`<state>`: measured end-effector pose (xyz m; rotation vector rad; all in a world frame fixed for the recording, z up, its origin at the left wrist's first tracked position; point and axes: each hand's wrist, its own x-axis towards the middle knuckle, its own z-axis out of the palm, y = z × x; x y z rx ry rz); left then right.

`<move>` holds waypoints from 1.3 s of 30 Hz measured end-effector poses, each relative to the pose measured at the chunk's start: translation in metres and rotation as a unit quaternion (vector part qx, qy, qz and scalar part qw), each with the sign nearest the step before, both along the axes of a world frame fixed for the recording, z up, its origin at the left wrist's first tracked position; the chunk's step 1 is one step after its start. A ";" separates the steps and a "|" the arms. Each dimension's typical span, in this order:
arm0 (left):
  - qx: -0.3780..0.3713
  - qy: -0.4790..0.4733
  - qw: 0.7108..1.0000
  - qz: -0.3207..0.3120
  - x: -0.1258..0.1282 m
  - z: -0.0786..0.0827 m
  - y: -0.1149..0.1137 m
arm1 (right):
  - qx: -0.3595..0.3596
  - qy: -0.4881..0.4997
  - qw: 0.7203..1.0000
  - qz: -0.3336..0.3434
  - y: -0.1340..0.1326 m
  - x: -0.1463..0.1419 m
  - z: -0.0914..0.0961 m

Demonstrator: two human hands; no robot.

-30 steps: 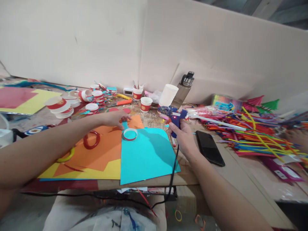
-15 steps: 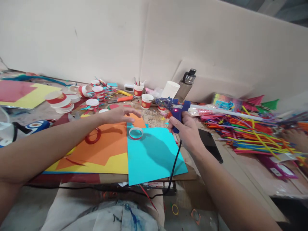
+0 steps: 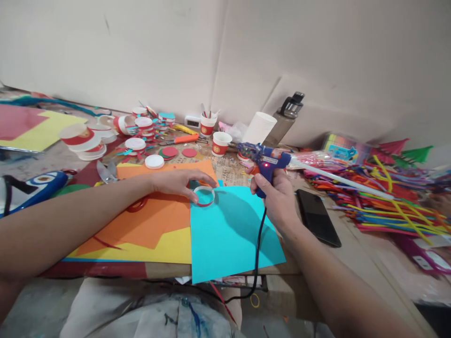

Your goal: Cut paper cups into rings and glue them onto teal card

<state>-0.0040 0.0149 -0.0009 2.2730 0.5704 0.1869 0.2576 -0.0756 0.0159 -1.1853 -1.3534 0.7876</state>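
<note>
My left hand [image 3: 176,182] reaches across the orange paper [image 3: 155,220], thumb and fingers closed about a white ring with a red band [image 3: 204,196]. The ring sits at the top left corner of a cyan sheet [image 3: 232,234]. My right hand [image 3: 278,199] grips a blue hot-glue gun [image 3: 269,160] just right of the ring. Its red light is on and its nozzle points left, above the table. A white glue stick [image 3: 334,176] pokes out of the gun's back. The black cord [image 3: 258,249] hangs down over the table's edge.
A black phone [image 3: 317,216] lies right of the cyan sheet, with a heap of coloured pipe cleaners [image 3: 387,197] beyond. Small red-and-white cups [image 3: 220,143], a white cup [image 3: 259,127] and a bottle [image 3: 287,115] stand by the wall. Cut cup pieces [image 3: 84,141] lie at the left.
My left hand has slid right and closed on the ring. The glue gun has moved slightly right and nearer. The camera has tilted, shifting the scene.
</note>
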 end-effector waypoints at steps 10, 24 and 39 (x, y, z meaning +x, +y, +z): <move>-0.005 -0.035 0.999 -0.004 -0.002 -0.006 0.002 | -0.015 -0.009 1.000 -0.010 0.000 0.004 -0.008; 0.003 -0.049 0.998 -0.024 -0.002 -0.012 0.004 | -0.021 -0.052 0.998 -0.009 -0.005 0.007 0.000; 0.006 -0.020 1.000 0.012 -0.003 -0.022 0.009 | -0.028 -0.475 0.871 0.125 -0.033 0.011 0.050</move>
